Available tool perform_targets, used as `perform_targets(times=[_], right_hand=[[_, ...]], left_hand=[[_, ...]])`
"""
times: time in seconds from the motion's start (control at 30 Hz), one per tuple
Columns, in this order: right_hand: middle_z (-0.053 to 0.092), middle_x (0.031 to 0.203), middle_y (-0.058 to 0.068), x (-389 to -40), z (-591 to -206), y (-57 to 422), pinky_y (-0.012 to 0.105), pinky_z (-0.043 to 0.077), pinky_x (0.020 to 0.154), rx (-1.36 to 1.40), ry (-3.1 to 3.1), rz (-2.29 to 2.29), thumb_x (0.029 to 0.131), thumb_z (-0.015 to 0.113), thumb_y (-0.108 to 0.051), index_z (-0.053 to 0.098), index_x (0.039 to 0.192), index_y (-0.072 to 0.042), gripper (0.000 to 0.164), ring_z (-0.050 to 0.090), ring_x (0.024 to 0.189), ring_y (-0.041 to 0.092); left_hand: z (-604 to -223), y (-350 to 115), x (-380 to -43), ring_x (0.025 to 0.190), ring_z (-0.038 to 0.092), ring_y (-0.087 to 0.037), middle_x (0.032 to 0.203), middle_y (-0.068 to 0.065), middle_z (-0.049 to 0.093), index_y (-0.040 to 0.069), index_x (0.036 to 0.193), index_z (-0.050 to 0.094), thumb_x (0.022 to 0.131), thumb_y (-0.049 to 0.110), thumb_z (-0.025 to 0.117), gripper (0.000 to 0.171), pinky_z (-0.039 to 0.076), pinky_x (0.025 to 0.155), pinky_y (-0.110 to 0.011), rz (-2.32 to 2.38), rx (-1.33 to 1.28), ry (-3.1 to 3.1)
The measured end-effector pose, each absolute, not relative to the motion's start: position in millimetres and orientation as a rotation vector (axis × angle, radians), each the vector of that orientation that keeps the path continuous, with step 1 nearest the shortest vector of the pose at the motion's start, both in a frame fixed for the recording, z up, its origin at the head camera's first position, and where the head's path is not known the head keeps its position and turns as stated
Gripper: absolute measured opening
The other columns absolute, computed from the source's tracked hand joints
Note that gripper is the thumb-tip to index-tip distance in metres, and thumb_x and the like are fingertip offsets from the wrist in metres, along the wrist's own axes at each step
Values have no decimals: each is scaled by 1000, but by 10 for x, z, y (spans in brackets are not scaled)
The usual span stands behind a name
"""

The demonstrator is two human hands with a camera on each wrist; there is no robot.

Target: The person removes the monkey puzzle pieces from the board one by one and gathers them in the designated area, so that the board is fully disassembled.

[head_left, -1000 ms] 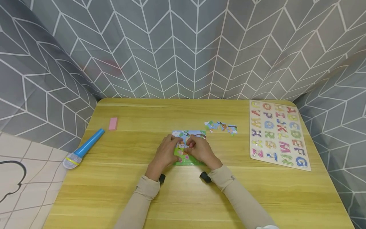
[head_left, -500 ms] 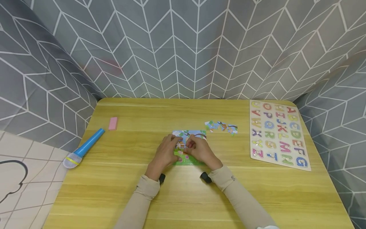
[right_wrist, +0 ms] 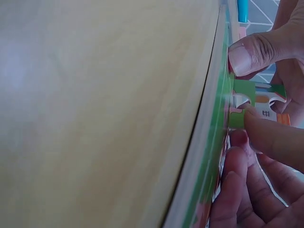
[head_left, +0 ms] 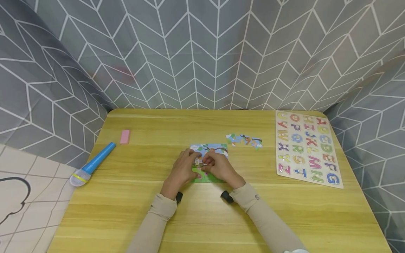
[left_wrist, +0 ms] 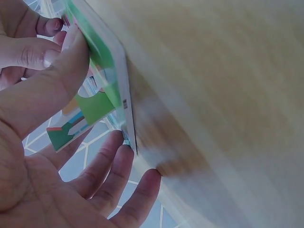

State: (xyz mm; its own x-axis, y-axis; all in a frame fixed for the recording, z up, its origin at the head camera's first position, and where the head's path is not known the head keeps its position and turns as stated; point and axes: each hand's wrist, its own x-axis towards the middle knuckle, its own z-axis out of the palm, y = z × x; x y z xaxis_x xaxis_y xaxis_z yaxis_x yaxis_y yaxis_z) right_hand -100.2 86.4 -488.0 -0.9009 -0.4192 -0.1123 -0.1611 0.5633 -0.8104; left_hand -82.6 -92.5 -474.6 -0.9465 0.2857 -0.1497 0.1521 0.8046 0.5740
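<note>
- The left hand (head_left: pixel 182 169) and the right hand (head_left: pixel 219 166) meet over the jigsaw board (head_left: pixel 209 162), which lies flat at the middle of the wooden table (head_left: pixel 202 211), nearer the person than the other things.
- Between them they pinch a small puzzle piece (right_wrist: pixel 245 100), tilted up from the board; the right thumb and forefinger curl round it, and the left thumb presses along its edge while the other left fingers lie loosely spread beside the board's corner.
- The piece looks light, thin and fairly stiff, like card, so it likely bends or creases if forced. I judge the safest hold is by its flat edges, clear of the tabs, pressing straight down on its face once it sits.
- The board seems light and apt to slide on the smooth wood; a steadying finger at its rim suits it.
- The wrist views show the piece's green tabs and its tilt; the head view hides these under the knuckles.
- Only the head view shows the loose strip of joined pieces (head_left: pixel 244 140) just beyond the board, the alphabet board (head_left: pixel 307 147) to the right, and the blue toy microphone (head_left: pixel 92 163) and pink eraser (head_left: pixel 125 136) to the left.
</note>
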Motion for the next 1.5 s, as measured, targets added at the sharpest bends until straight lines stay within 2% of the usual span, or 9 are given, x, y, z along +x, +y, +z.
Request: perform_targets(times=[0.2, 0.43, 0.63, 0.73, 0.87, 1.03, 1.17, 1.33, 1.5], right_hand=[[71, 80, 1, -1004, -4867, 818, 22, 51, 68, -510, 2502, -1180, 89, 76, -14, 71, 92, -10, 7, 61, 65, 6], [69, 66, 1, -1008, -4873, 811, 21, 49, 68, -526, 2490, -1164, 88, 77, -15, 70, 85, -11, 9, 59, 59, 4], [73, 73, 3, -1021, -4875, 815, 22, 55, 70, -545, 2468, -1189, 90, 74, -10, 70, 88, -8, 6, 65, 59, 7], [75, 80, 3, -1025, -4880, 818, 29, 59, 77, -519, 2468, -1210, 91, 74, -10, 70, 89, -8, 5, 67, 63, 8], [75, 91, 4, -1022, -4880, 828, 38, 60, 86, -484, 2489, -1245, 89, 76, -14, 69, 89, -11, 7, 70, 77, 11], [73, 102, 8, -1017, -4874, 906, 38, 60, 86, -458, 2490, -1305, 90, 75, -15, 70, 97, -9, 11, 71, 91, 20], [72, 105, 10, -1033, -4872, 1027, 38, 60, 84, -412, 2501, -1356, 93, 72, -15, 70, 110, -5, 20, 70, 92, 22], [70, 96, 11, -1064, -4899, 1183, 35, 59, 78, -335, 2527, -1415, 96, 68, -15, 65, 126, -5, 32, 68, 84, 18], [69, 88, 11, -1090, -4934, 1315, 29, 55, 74, -212, 2564, -1498, 97, 66, -16, 60, 132, -7, 36, 64, 79, 17]], left_hand=[[-4768, -929, -831, 128, 47, -33, 138, -12, 50, 13, 137, 59, 69, 18, 93, 76, 53, 91, -49, 844, 341, 2768], [-4760, -930, -835, 127, 48, -34, 137, -12, 51, 11, 136, 60, 69, 17, 93, 75, 53, 93, -51, 859, 341, 2759], [-4745, -932, -837, 127, 48, -34, 135, -13, 52, 10, 134, 61, 68, 17, 93, 73, 53, 93, -51, 866, 355, 2766], [-4736, -933, -833, 127, 48, -34, 135, -13, 52, 10, 134, 62, 69, 17, 93, 72, 53, 92, -51, 866, 357, 2768], [-4724, -932, -829, 127, 48, -35, 135, -13, 51, 11, 134, 61, 70, 18, 93, 72, 52, 93, -52, 858, 348, 2768], [-4727, -933, -832, 130, 47, -36, 139, -15, 50, 8, 146, 49, 70, 20, 93, 89, 51, 99, -51, 831, 341, 2768], [-4734, -934, -839, 133, 46, -36, 144, -17, 48, 6, 154, 36, 69, 20, 93, 104, 47, 107, -51, 831, 310, 2755], [-4735, -941, -840, 133, 45, -36, 143, -15, 48, 9, 153, 40, 68, 18, 93, 100, 46, 108, -51, 863, 279, 2736], [-4726, -965, -829, 134, 44, -35, 143, -14, 48, 10, 152, 43, 68, 18, 93, 97, 47, 106, -52, 872, 248, 2723]])
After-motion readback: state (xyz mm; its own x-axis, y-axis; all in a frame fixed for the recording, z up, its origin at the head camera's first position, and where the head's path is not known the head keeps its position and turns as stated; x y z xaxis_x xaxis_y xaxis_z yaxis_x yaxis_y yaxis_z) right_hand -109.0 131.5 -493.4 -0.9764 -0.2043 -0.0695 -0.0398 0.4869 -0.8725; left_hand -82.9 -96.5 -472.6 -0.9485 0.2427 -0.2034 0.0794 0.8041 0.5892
